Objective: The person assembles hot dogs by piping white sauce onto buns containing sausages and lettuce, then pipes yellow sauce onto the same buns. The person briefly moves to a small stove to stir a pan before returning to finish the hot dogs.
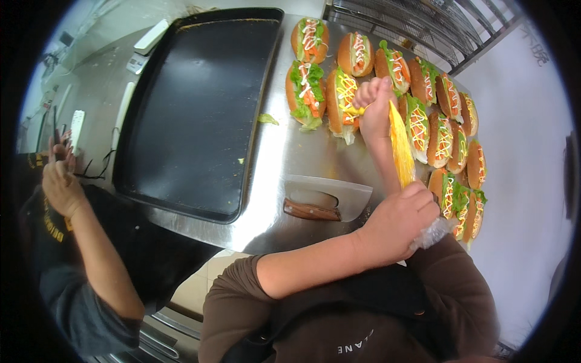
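Observation:
My right hand [375, 109] is closed round the narrow lower end of a clear plastic piping bag [400, 145] filled with yellow sauce. Its tip points left, over a hot dog [345, 100] with lettuce, orange pieces and yellow zigzag lines. My left hand [407, 219] grips the bag's upper end, and crumpled plastic [433, 235] sticks out below the fist. My left forearm crosses in front of the right one. Several more filled hot dogs stand in rows to the right, such as one with crossed sauce lines [417, 128]. Two on the left [307, 91] carry white sauce.
A large black baking tray [200, 115] fills the table's left part. Nearer me lies a cleaver [327, 202] with a wooden handle. A lettuce scrap [267, 119] rests beside the tray. Wire racks [399, 30] stand behind. At left, a co-worker's hands [63, 181] hold a thin dark object.

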`<action>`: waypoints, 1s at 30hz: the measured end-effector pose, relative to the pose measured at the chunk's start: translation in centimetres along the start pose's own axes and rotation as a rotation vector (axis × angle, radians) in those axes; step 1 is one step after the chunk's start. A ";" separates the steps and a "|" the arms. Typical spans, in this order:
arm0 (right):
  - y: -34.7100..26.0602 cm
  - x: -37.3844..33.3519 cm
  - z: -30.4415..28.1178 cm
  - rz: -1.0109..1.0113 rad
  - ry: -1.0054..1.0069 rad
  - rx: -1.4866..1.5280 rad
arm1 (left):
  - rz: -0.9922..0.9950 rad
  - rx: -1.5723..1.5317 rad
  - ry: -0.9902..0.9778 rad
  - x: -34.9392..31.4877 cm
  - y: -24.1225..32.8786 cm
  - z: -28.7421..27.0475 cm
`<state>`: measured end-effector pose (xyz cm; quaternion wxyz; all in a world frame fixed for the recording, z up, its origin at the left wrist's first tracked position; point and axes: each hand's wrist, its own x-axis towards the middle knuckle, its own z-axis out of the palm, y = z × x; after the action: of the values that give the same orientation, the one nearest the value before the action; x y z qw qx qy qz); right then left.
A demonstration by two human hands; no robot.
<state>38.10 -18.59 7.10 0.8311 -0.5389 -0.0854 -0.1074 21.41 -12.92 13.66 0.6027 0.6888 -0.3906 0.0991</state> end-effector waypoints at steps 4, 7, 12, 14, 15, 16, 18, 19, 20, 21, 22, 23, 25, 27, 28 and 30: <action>0.3 0.8 -1.2 -0.083 0.213 0.222 | -0.018 0.032 0.069 0.2 1.3 -0.1; 0.4 0.6 -2.5 -0.045 0.153 0.194 | 0.015 0.145 0.122 0.9 3.0 -0.9; 0.1 -1.0 -1.4 -0.087 -0.155 0.024 | 0.113 0.340 0.395 2.6 6.6 -3.2; -0.6 -2.1 -0.3 -0.115 -0.204 -0.005 | 0.149 0.389 0.486 3.4 7.1 -4.2; -1.0 -2.7 0.3 -0.130 -0.223 -0.021 | 0.172 0.386 0.536 3.6 7.2 -4.7; -1.5 -3.4 0.8 -0.146 -0.238 -0.038 | 0.131 0.377 0.519 3.5 7.2 -5.1; -2.6 -4.4 1.5 -0.179 -0.263 -0.068 | 0.072 0.408 0.544 3.4 7.2 -5.5; -3.2 -4.8 1.8 -0.192 -0.266 -0.086 | 0.044 0.418 0.559 3.3 7.1 -5.5; -3.7 -5.2 2.1 -0.203 -0.270 -0.098 | 0.047 0.434 0.540 3.2 7.1 -5.4; -4.1 -5.6 2.3 -0.217 -0.275 -0.108 | 0.050 0.449 0.518 3.1 7.1 -5.3; -4.4 -5.8 2.6 -0.225 -0.277 -0.119 | 0.053 0.464 0.497 2.9 7.1 -5.1; -4.7 -6.2 2.9 -0.230 -0.277 -0.129 | 0.074 0.527 0.481 2.8 7.2 -4.8; -5.2 -6.6 3.2 -0.244 -0.280 -0.147 | 0.118 0.648 0.447 2.5 7.3 -3.8; -5.5 -7.0 3.3 -0.256 -0.288 -0.161 | 0.131 0.606 0.403 2.3 7.0 -3.0; -5.6 -7.1 3.2 -0.263 -0.292 -0.166 | 0.139 0.586 0.381 2.1 6.8 -2.6; -5.5 -7.2 2.9 -0.266 -0.296 -0.168 | 0.153 0.594 0.294 1.8 6.2 -1.8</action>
<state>29.59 -17.48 11.27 0.7402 -0.6001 -0.2677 -0.1425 19.15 -11.81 19.89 0.4165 0.7812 -0.3043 0.3518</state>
